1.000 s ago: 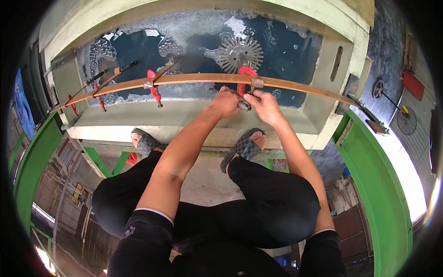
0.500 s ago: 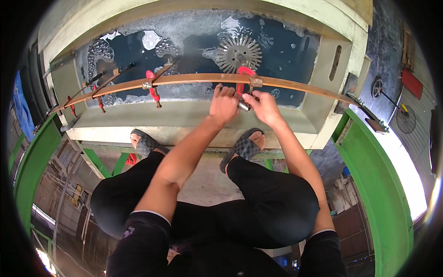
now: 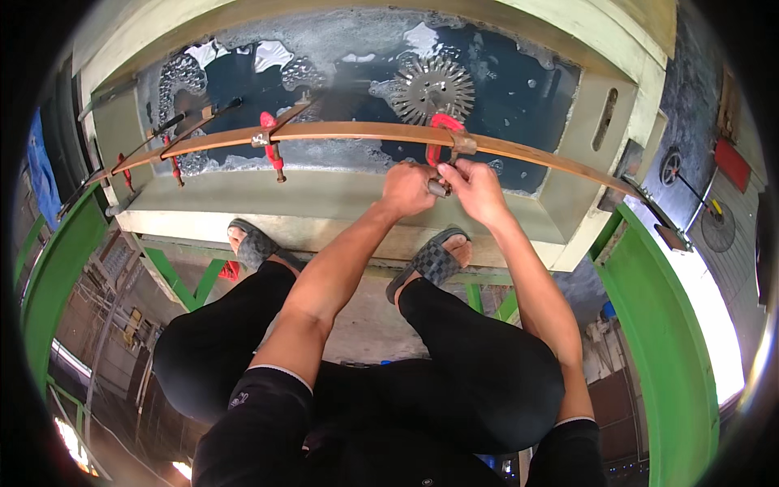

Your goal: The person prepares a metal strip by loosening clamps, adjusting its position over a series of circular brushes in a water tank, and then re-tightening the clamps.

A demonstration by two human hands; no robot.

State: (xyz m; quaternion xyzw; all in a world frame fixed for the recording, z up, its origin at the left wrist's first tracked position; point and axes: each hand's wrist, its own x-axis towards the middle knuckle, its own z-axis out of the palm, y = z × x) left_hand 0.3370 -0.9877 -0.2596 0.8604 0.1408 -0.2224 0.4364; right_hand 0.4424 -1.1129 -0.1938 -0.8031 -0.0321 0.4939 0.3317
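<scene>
A long, thin brown strip (image 3: 357,131) runs across a water-filled tank, with a red C-clamp (image 3: 434,152) fixed on it right of the middle. My left hand (image 3: 408,189) is closed at the clamp's lower end, against its metal screw handle (image 3: 439,188). My right hand (image 3: 479,192) pinches the same clamp from the right, thumb and fingers by the screw just under the red frame. The left fingertips are partly hidden behind the hand. Further left, a second red clamp (image 3: 271,154) grips the strip, and smaller red clamps (image 3: 173,161) hold it near its left end.
A round metal disc with radial slots (image 3: 434,92) lies in the tank beyond the strip. The tank's pale rim (image 3: 341,226) carries my feet in checked sandals (image 3: 436,260). Green steel beams (image 3: 661,325) stand at either side. A fan (image 3: 717,226) is at the far right.
My left hand has come down and right from near the strip, closing at the clamp's screw handle. My right hand stays at the clamp. The whole view has shifted slightly.
</scene>
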